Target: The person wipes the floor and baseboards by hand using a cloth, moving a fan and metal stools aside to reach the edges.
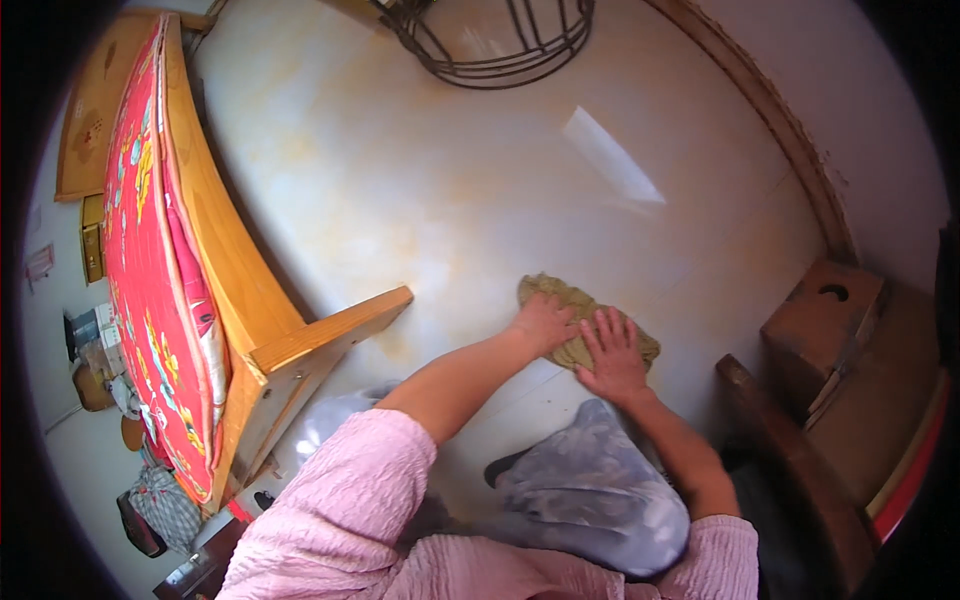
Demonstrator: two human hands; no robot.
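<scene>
A crumpled olive-yellow cloth (598, 345) lies on the pale, glossy floor in front of me. My left hand (546, 323) rests on the cloth's left part, palm down, its fingers laid over the fabric. Pressed flat on the right part is my right hand (613, 358), with its fingers spread. The two hands are close together, and neither is closed round the cloth. Both forearms reach forward from pink sleeves, and my bent knee in grey patterned trousers (595, 490) is just behind the hands.
To the left stands a wooden bed frame (235, 230) with a red floral mattress (160, 300); its end post (335, 328) juts toward my left arm. A dark metal rack (505, 72) stands at the far side. On the right are a brown box (822, 315) and a wooden bar (790, 440).
</scene>
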